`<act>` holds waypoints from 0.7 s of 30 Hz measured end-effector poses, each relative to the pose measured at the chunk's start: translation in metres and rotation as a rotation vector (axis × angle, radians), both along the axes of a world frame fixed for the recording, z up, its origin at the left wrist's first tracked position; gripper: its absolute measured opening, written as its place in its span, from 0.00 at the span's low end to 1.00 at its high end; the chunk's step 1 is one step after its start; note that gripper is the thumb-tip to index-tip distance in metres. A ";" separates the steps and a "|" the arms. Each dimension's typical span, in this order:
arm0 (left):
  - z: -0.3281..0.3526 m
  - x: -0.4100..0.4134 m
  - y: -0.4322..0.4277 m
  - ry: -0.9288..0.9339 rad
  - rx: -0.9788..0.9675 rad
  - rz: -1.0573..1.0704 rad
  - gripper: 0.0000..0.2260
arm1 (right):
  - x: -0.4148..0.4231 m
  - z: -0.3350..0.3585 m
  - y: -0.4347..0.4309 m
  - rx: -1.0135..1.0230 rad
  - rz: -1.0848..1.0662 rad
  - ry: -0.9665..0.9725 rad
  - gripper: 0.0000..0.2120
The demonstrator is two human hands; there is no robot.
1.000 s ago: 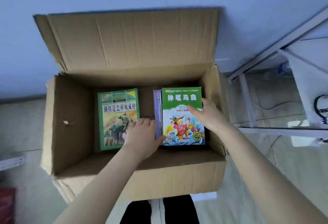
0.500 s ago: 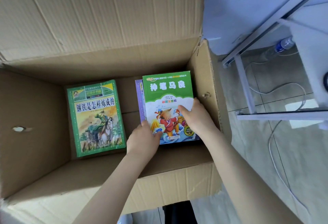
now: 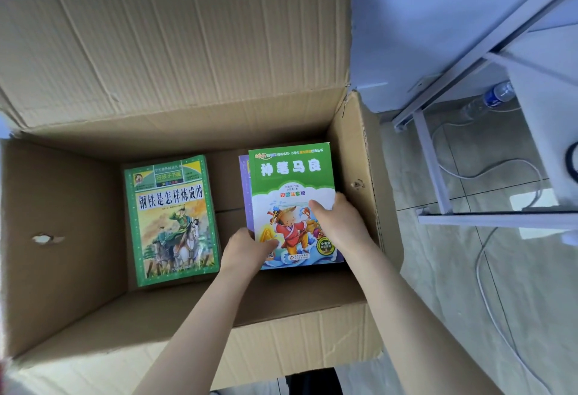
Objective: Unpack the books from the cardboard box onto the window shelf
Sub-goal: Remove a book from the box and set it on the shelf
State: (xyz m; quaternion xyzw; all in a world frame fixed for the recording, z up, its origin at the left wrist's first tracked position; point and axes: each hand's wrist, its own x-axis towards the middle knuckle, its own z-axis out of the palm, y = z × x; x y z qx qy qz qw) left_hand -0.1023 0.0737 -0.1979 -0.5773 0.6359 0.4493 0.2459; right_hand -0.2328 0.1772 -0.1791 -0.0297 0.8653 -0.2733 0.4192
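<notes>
Clasped by left hand at its lower left edge and by right hand at its right edge, thumb on the cover: green cartoon book, inside the cardboard box, atop a purple book. Apart, to its left on the box bottom: soldier-cover book. Outside, right, on the floor: water bottle, white cable.

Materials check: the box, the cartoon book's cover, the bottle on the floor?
Box: brown corrugated cardboard, matte; fluting lines and creases show on the flaps.
Cartoon book: paper cover, possibly laminated; smooth with bright print, but no clear gloss shows.
Bottle: probably clear plastic; see-through body with a blue label.
</notes>
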 end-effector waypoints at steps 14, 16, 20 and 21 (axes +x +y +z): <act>-0.001 0.018 -0.011 0.104 0.231 0.267 0.15 | -0.007 0.003 0.003 0.025 0.132 -0.029 0.24; 0.003 0.021 -0.013 0.106 0.272 0.290 0.19 | -0.005 0.002 0.001 0.025 0.145 -0.036 0.24; 0.009 0.021 -0.016 0.169 0.421 0.459 0.21 | -0.004 0.001 -0.002 0.000 0.105 -0.078 0.24; 0.012 0.020 -0.018 0.187 0.444 0.473 0.17 | -0.003 0.001 -0.003 -0.010 0.082 -0.087 0.24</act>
